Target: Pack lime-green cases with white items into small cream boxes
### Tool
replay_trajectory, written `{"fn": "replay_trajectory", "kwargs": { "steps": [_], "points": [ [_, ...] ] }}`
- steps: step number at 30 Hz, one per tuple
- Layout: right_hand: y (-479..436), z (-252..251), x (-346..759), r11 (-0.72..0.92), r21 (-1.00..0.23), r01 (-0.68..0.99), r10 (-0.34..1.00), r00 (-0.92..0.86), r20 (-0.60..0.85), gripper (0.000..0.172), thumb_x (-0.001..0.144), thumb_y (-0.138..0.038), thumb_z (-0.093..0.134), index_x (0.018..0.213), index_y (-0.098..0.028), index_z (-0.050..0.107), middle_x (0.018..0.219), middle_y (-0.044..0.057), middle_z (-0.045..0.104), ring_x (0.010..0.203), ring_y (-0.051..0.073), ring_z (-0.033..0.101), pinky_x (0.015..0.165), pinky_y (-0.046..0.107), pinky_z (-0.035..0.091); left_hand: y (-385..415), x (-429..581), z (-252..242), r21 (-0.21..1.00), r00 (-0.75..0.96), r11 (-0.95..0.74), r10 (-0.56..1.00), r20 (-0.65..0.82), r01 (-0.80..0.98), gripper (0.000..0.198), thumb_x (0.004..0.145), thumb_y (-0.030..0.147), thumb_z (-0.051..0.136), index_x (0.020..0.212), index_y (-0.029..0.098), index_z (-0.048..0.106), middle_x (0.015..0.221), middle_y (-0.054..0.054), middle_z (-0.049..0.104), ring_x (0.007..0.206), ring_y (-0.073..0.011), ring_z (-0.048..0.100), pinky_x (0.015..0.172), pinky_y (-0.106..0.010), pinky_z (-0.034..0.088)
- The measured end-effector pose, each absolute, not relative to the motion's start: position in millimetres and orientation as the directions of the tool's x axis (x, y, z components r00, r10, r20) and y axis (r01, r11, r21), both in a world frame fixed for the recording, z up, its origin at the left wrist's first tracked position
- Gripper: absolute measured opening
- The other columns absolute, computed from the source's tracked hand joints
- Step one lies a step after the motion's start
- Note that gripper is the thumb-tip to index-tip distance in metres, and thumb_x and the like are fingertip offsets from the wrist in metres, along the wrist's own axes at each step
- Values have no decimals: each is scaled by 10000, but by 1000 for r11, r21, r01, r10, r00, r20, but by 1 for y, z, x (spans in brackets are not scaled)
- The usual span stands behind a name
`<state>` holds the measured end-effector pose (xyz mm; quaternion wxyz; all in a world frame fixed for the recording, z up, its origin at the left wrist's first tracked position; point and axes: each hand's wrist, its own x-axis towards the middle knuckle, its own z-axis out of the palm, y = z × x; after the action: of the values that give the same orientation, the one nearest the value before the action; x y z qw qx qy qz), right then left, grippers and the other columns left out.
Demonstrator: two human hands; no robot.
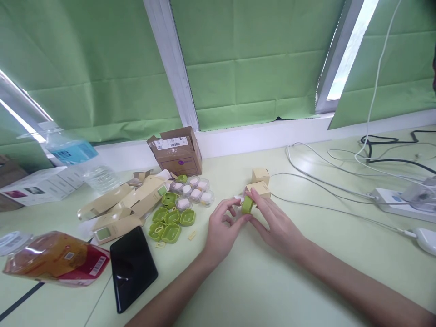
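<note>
Between my two hands is a small green case [247,205], held just above the table. My left hand [223,229] pinches it from the left with bent fingers. From the right, the fingers and thumb of my right hand [277,225] close on the same case. Something whitish shows at its left side, too small to make out. Right behind my fingers stand small tan boxes, one [260,176] at the back and another [259,187] partly hidden by my right hand. To the left lie several open green cases [171,232] and several clear round packs with white pieces inside [195,195].
Opened tan cartons [146,197] lie heaped at left, near a brown cardboard box [179,152]. A black tablet [132,265], an orange-labelled bottle [57,259] and a clear water bottle [81,156] are further left. Cables run to a white power strip [402,204] at right.
</note>
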<state>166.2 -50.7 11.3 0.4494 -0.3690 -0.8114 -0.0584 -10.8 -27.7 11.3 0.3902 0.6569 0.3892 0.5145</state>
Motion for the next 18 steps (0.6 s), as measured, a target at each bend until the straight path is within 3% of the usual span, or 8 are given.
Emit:
{"fn": "replay_trajectory", "kwargs": {
  "steps": [7, 18],
  "points": [
    [-52, 10, 166, 740, -233, 632, 534, -340, 774, 760, 1006, -102, 503, 1641, -219, 103, 1451, 155, 578, 1320, 269, 573, 1046, 451, 561, -27, -12, 13, 923, 175, -382, 912, 370, 38, 300, 771, 323, 833, 1035, 194, 773, 1094, -96, 679, 784, -130, 572, 608, -227, 506],
    [-51, 3, 166, 743, -198, 639, 509, -349, 787, 732, 1012, -103, 490, 1640, -233, 137, 1427, 154, 601, 1293, 279, 600, 1010, 449, 586, -23, -15, 14, 880, 217, -470, 867, 448, 63, 136, 808, 301, 801, 862, 177, 787, 969, -79, 707, 761, -149, 615, 695, -284, 522]
  ]
}}
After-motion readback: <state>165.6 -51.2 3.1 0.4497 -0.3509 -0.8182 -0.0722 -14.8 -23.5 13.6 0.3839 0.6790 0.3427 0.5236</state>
